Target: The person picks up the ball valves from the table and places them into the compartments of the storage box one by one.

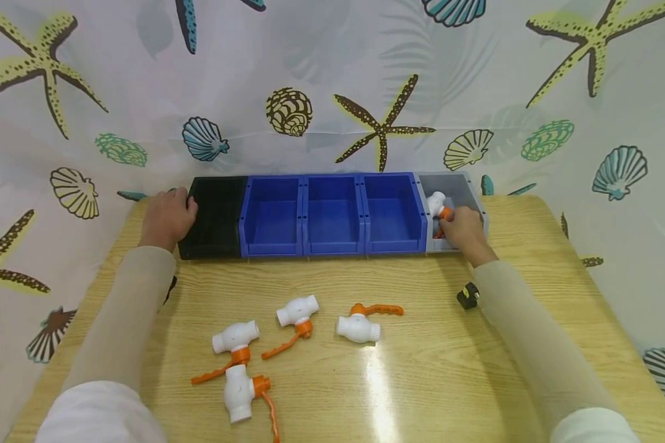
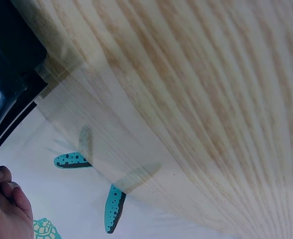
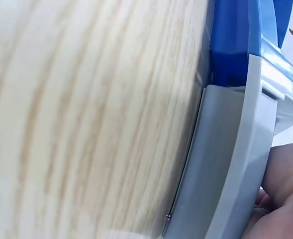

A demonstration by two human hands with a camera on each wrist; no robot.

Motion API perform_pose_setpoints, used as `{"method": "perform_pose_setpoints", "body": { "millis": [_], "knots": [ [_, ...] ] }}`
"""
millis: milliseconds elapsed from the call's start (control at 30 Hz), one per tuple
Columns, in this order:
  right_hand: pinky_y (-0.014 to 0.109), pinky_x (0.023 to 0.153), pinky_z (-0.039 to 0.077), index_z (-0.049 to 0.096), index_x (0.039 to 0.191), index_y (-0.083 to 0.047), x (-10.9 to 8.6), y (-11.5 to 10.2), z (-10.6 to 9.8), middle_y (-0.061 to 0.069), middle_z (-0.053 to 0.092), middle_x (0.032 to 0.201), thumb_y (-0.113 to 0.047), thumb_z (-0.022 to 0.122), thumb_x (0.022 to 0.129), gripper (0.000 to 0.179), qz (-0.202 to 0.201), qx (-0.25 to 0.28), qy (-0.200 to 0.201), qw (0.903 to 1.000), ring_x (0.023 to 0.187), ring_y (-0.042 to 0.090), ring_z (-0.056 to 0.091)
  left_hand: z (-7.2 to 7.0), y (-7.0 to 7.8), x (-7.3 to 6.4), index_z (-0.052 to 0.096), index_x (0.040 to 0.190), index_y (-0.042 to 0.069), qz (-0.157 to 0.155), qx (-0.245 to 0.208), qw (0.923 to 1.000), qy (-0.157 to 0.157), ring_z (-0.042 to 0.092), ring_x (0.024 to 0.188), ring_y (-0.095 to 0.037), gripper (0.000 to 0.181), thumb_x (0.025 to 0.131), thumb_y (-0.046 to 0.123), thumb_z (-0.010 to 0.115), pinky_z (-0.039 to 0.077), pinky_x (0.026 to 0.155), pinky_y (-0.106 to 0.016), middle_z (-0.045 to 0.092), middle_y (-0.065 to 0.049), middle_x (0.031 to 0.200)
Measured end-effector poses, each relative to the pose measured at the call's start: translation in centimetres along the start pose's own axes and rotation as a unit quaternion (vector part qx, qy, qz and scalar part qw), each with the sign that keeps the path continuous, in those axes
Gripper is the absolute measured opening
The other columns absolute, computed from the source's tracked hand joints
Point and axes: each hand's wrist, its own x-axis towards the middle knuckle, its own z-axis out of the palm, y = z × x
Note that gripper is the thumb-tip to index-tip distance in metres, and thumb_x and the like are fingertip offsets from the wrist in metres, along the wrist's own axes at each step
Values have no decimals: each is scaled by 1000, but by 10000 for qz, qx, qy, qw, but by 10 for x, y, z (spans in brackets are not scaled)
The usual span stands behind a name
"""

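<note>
At the right end of the bin row, my right hand (image 1: pixel 465 232) reaches into the grey bin (image 1: pixel 446 245) and pinches the orange handle of a white ball valve (image 1: pixel 435 202). The right wrist view shows that hand (image 3: pixel 283 194) behind the grey front wall, with the valve hidden. My left hand (image 1: pixel 168 216) grips the left rim of the black bin (image 1: pixel 216 215) at the other end. In the left wrist view, its curled fingers (image 2: pixel 4 177) meet the bin's dark edge.
Between the end bins stand three blue bins (image 1: pixel 332 215). Several white valves with orange handles, including one valve (image 1: pixel 358 328) near the middle, lie on the wooden table (image 1: pixel 421 381). A small black object (image 1: pixel 468 296) lies by the right forearm. A patterned cloth (image 1: pixel 332 61) hangs behind.
</note>
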Motion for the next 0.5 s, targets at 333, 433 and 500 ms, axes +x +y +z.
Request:
{"method": "perform_pose_setpoints", "body": {
  "millis": [333,433,500],
  "knots": [
    [29,47,34,53,61,-2,3,-2,0,8,52,62,-13,54,88,30,102,68,-150,9998,55,21,46,0,0,-1,46,91,-6,11,11,10000,27,47,74,-40,34,97,24,31,37,68,-51,51,-24,79],
    [29,48,36,57,65,0,4,-2,0,11,56,66,-14,54,88,27,182,149,-192,9995,57,21,48,0,-1,-1,46,91,-5,12,38,10000,45,47,75,-41,34,97,24,30,37,69,-51,51,-23,79],
    [29,49,36,58,68,1,4,-1,0,12,57,67,-14,53,88,26,231,206,-232,9993,58,22,49,1,0,-1,46,90,-5,32,28,10000,67,47,74,-41,34,97,24,30,37,69,-51,51,-23,79]
  ]
}}
